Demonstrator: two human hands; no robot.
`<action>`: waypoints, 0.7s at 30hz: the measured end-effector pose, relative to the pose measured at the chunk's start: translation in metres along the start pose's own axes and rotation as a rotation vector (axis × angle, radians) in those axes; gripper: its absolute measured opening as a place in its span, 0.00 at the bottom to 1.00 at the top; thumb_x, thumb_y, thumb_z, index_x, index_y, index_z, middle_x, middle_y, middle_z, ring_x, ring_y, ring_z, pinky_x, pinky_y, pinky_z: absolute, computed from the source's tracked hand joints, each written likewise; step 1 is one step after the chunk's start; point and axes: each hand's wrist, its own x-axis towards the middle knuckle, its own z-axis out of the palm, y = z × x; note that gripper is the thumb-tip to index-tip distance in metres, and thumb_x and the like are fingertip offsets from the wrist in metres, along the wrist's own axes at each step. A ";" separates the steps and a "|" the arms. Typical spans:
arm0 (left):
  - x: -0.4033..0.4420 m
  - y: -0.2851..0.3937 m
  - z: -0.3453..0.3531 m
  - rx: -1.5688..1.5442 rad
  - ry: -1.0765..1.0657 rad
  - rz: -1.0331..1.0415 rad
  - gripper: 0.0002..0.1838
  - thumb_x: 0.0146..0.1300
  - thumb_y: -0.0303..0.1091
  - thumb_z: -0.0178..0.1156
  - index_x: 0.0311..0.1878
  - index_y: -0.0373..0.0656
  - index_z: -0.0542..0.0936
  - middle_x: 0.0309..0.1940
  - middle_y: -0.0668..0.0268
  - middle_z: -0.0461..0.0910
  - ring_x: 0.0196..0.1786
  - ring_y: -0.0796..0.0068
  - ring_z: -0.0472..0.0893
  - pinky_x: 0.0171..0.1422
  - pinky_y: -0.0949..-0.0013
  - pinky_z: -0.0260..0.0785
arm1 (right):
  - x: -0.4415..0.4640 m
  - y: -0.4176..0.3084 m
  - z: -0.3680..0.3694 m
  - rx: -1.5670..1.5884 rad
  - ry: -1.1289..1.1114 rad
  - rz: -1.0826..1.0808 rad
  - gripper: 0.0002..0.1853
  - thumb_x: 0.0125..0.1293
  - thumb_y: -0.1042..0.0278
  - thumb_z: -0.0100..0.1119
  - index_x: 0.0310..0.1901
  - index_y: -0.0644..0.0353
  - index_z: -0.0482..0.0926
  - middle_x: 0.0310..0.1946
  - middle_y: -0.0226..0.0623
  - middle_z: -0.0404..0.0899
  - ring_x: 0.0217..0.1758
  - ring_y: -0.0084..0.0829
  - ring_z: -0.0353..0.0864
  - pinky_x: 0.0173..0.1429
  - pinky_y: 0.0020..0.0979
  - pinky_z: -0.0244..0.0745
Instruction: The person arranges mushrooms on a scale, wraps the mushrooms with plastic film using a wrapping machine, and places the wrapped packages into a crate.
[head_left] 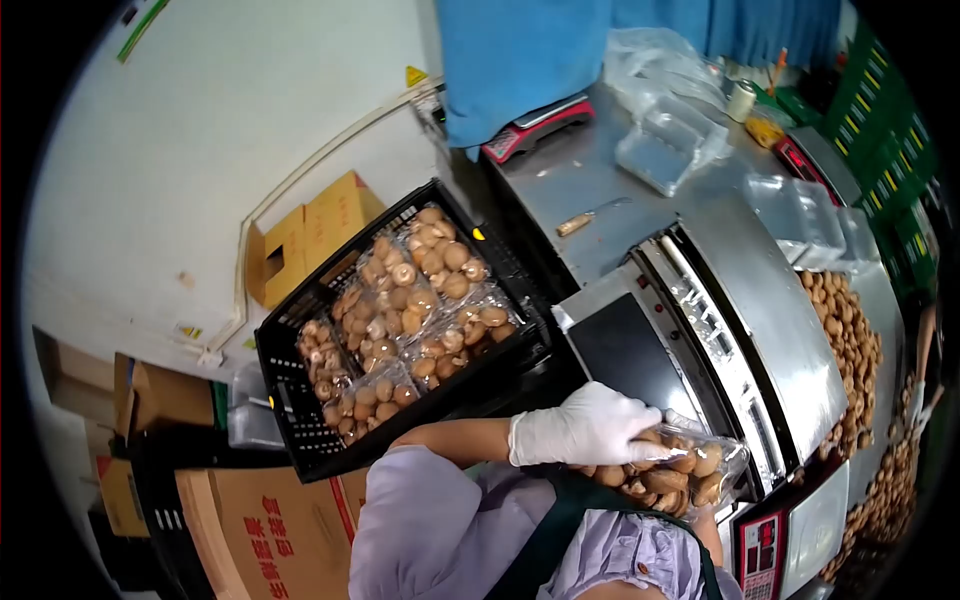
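My left hand (585,425), in a white glove, is closed on the upper left side of a clear tray of brown mushrooms (665,485). Shiny plastic film covers this pack, which I have close to my body, by the front edge of the wrapping machine (690,350). Below the pack a little of my right forearm (710,535) shows. The pack hides most of my right hand, so its fingers cannot be made out.
A black crate (290,440) with several wrapped mushroom packs stands at the left, near cardboard boxes (260,530). The steel table (560,185) bears a knife (590,217), empty clear trays (670,145) and red scales (540,128). Loose mushrooms (845,350) are heaped at the right.
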 end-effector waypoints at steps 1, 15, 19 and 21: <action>-0.009 -0.010 -0.001 -0.077 0.135 -0.002 0.22 0.60 0.54 0.58 0.42 0.43 0.82 0.25 0.61 0.81 0.27 0.58 0.82 0.32 0.63 0.75 | 0.004 0.003 0.003 -0.062 0.010 -0.006 0.12 0.69 0.69 0.50 0.42 0.68 0.80 0.44 0.41 0.77 0.42 0.27 0.72 0.48 0.30 0.68; -0.305 -0.269 -0.014 -0.816 1.826 -1.178 0.37 0.66 0.64 0.45 0.56 0.36 0.75 0.51 0.59 0.76 0.51 0.65 0.77 0.56 0.63 0.71 | 0.026 0.031 0.023 -0.330 -0.027 -0.300 0.07 0.66 0.76 0.54 0.34 0.67 0.81 0.36 0.41 0.83 0.34 0.26 0.80 0.39 0.25 0.75; -0.317 -0.298 0.012 -0.203 1.306 -1.747 0.47 0.63 0.70 0.41 0.56 0.24 0.71 0.56 0.41 0.72 0.59 0.49 0.72 0.65 0.58 0.61 | 0.028 0.034 0.022 -0.340 -0.021 -0.321 0.07 0.66 0.76 0.54 0.34 0.67 0.81 0.35 0.40 0.83 0.29 0.24 0.79 0.36 0.25 0.74; -0.311 -0.299 0.013 -0.163 1.248 -1.767 0.47 0.63 0.69 0.41 0.53 0.23 0.73 0.54 0.40 0.74 0.59 0.47 0.72 0.63 0.58 0.62 | 0.028 0.034 0.024 -0.330 -0.013 -0.375 0.07 0.66 0.76 0.54 0.34 0.67 0.81 0.35 0.40 0.83 0.27 0.23 0.78 0.34 0.24 0.74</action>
